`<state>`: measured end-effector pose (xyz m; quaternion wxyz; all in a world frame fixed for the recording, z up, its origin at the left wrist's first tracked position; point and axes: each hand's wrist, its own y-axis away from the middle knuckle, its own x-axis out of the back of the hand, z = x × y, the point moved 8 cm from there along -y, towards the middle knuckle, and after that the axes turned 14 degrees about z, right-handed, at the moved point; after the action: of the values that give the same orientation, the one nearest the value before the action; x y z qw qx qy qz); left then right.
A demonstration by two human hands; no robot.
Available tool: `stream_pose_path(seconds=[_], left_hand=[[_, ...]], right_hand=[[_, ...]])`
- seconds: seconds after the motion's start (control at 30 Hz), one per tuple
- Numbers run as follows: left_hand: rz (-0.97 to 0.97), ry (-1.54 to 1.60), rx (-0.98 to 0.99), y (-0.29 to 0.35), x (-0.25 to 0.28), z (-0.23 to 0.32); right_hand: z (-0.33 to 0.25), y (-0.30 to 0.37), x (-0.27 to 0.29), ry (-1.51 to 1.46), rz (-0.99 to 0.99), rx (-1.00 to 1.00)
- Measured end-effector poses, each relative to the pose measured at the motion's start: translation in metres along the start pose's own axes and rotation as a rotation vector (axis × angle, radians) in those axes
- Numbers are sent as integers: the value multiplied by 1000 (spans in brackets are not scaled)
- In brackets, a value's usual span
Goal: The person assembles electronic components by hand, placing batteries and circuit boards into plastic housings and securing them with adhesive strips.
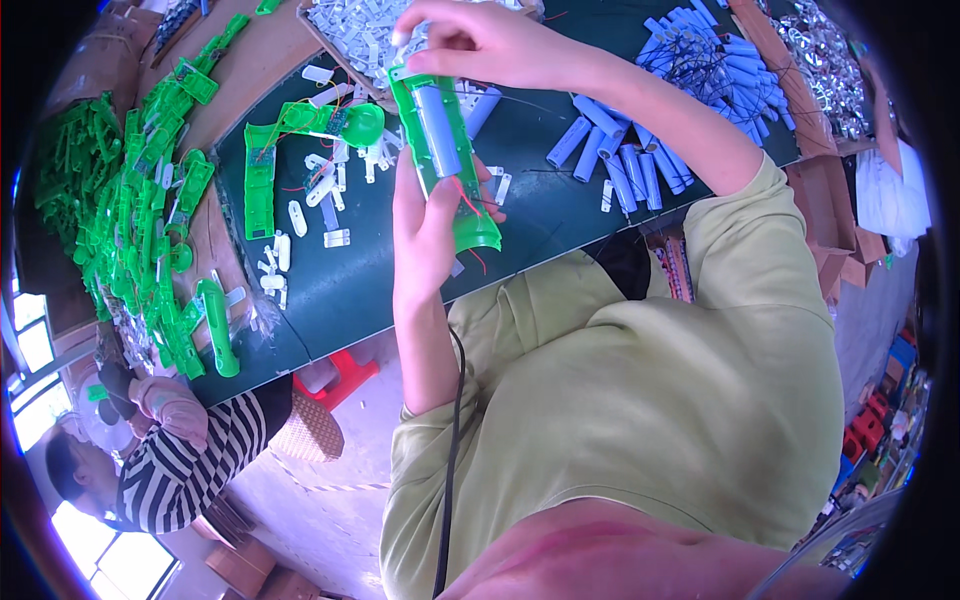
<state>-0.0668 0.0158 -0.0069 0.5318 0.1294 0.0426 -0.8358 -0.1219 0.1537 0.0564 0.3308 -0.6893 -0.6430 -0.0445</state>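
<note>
My left hand (425,225) is wrapped round a long green plastic housing (478,232), tilted above the table's front edge. Inside the housing lies a blue cylindrical battery cell (437,130), and thin red and dark wires trail from it. At the housing's top end is my right hand (480,45), its thumb and index finger pinched together. Whatever lies between those fingertips is too small to name. Another open green housing (260,185) rests on the table to the left, beside a green piece with a round end (362,125) and thin wires.
Loose blue cells with black wires (715,70) are heaped at the right. A box of small white parts (350,30) stands at the back. Green housings (150,220) pile up on the left, with scattered white pieces (298,218) nearby. A person in striped clothing (195,465) sits at left.
</note>
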Motion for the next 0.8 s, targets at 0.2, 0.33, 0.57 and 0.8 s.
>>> stream_pose_path(seconds=[0.2,0.33,0.57,0.8], left_hand=[[-6,123,53,-11,-11,-1],[93,-50,50,-27,-15,4],[-16,-613,-232,-68,6,44],[641,-1620,-562,-106,162,91]], right_hand=[[-11,40,-6,-10,-13,57],[11,37,-23,-504,-91,-382],[51,-55,76,-397,261,-237],[332,-168,251,361,720,-454]])
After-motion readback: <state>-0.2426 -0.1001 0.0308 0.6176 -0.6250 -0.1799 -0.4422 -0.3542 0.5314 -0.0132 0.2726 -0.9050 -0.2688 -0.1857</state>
